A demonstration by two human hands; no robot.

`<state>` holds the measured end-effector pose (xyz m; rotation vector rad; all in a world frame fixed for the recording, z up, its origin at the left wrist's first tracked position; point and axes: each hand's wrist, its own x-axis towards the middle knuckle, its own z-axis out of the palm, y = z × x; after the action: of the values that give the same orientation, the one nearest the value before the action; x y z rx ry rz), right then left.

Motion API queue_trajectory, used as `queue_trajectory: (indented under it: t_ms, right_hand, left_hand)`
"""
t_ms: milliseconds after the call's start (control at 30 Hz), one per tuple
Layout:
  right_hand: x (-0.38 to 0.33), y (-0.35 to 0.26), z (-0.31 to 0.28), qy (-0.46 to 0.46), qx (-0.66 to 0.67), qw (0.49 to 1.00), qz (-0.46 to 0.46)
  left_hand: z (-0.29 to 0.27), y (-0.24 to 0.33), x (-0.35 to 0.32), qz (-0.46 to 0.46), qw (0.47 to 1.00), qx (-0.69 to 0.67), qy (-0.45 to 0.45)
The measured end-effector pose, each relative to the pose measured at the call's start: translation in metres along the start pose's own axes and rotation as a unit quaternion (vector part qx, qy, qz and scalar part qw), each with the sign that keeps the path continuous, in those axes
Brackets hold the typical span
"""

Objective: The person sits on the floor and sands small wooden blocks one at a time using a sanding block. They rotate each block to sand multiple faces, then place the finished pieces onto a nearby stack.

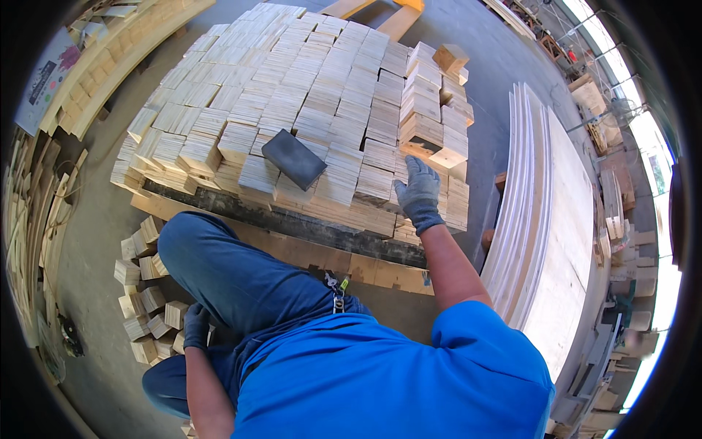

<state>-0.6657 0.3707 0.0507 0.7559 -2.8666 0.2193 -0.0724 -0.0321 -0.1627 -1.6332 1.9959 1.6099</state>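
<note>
My right hand (420, 192), in a grey glove, rests at the near right edge of a big stack of pale plywood blocks (292, 88). Its fingers are stretched out and the thumb stands apart. Just beyond the fingertips is a block with a dark patch (422, 141). Low on the left, beside my bent leg, my gloved left hand (196, 326) hangs next to a loose heap of wooden blocks (150, 300); its fingers are mostly hidden. On the stack's near side lies a dark grey rectangular slab (294, 159), apart from both hands.
Below the stack runs a wooden pallet edge (351, 261), close to my legs. Large plywood sheets (559, 241) stand to the right. Thin wood strips (47, 219) lie at the left, with another row of blocks (95, 80) behind. Yellow forks (398, 18) show at the far side.
</note>
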Motion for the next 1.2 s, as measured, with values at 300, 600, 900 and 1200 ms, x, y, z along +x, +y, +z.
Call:
queue_trajectory:
  t_ms: [300,600,900,1200]
  right_hand:
    - [-0.013,-0.029,0.009,0.010,0.034,0.998,-0.047]
    - [0.014,-0.016,-0.003,0.085,0.011,0.996,-0.011]
    - [0.074,0.002,-0.004,0.021,0.021,0.996,0.079]
    - [0.074,0.006,0.008,0.038,0.035,0.997,0.064]
  left_hand:
    - [-0.005,0.008,-0.012,0.053,0.999,0.014,-0.003]
    - [-0.011,-0.021,-0.002,0.018,0.999,-0.027,0.037]
    - [-0.009,0.015,-0.029,-0.005,0.999,-0.035,0.016]
    - [-0.003,0.032,-0.049,-0.033,0.999,-0.032,0.007]
